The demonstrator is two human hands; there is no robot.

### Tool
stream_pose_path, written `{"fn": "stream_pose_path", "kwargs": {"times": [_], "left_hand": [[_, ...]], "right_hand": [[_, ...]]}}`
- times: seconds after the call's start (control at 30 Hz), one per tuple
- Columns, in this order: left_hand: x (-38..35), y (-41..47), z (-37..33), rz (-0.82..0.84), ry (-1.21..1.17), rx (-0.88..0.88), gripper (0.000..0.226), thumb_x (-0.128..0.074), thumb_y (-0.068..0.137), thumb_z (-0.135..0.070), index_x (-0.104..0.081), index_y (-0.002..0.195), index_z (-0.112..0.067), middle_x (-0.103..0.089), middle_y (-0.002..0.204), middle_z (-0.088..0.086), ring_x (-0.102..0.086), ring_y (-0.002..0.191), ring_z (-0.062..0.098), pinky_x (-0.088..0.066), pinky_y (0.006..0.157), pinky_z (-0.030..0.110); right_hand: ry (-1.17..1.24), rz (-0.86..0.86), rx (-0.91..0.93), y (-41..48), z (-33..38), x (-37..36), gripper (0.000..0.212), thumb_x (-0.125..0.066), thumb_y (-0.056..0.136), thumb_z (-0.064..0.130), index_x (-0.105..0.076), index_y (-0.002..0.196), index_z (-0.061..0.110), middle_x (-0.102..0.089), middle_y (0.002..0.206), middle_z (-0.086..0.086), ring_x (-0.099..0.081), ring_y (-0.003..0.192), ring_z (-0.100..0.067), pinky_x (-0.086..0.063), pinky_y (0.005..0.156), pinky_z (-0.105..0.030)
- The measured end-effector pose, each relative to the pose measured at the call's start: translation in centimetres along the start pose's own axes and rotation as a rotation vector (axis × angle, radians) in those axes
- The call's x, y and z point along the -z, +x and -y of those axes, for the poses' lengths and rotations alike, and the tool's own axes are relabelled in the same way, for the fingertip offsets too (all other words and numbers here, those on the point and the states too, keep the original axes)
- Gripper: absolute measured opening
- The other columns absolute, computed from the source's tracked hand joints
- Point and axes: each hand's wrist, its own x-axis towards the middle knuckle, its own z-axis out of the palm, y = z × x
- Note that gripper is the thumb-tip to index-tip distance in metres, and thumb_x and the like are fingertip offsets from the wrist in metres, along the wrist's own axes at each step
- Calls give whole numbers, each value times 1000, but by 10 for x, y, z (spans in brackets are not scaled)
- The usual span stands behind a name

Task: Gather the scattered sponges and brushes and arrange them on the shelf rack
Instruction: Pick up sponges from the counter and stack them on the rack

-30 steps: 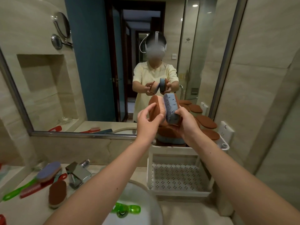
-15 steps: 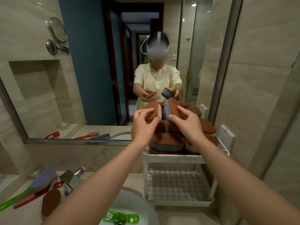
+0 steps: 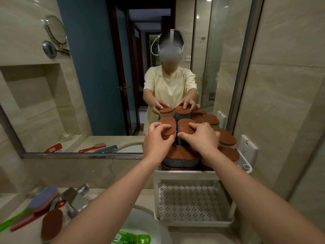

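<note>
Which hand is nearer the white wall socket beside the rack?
Right. The right hand grips a sponge left of the socket; the left hand grips another sponge farther left.

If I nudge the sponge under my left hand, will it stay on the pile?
Probably tippy: the sponge under the left hand sits on an uneven heap of sponges on the rack. Likely light and squashy, being foam; its coarse brown top should resist sliding.

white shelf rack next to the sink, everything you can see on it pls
White plastic-looking shelf rack, two tiers, upright on the counter right of the basin, against the mirror. Lower tier: perforated floor with diamond cutouts. Top tier: piled with brown-topped sponges. The left hand and right hand each grip one atop the pile.
</note>
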Motion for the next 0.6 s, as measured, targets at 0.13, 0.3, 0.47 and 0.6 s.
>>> {"fn": "stream_pose_path", "kwargs": {"times": [0.13, 0.3, 0.47, 0.6], "left_hand": [[-2, 1, 2, 15, 15, -2, 32, -69, 81, -43, -63, 112, -38, -46, 128, -12, -49, 117, 11, -50, 94, 39], [-5, 1, 4, 45, 42, 1, 34, -68, 80, -43, -64, 114, -37, -45, 131, -12, -46, 122, 13, -48, 96, 39], [0, 0, 4, 109, -14, 20, 38, -66, 80, -41, -62, 118, -39, -41, 134, -15, -44, 123, 8, -47, 97, 35], [10, -7, 0, 78, -121, 8, 36, -66, 81, -37, -59, 117, -43, -42, 129, -19, -45, 107, -7, -36, 78, 9]], "right_hand": [[-15, 10, -16, 0, 1, -4, 76, -59, 67, 78, -59, 129, 35, -54, 131, -5, -50, 123, -22, -31, 98, -44], [-25, 30, -21, 0, 0, -5, 75, -58, 69, 77, -56, 132, 36, -51, 132, -6, -50, 123, -24, -30, 98, -44], [-4, 68, -33, -4, 0, -5, 77, -58, 70, 76, -50, 137, 38, -41, 139, -3, -40, 130, -25, -27, 102, -44], [90, 27, -18, -12, 4, -3, 74, -62, 69, 72, -47, 136, 44, -29, 148, -1, -28, 138, -27, -21, 110, -46]]}}
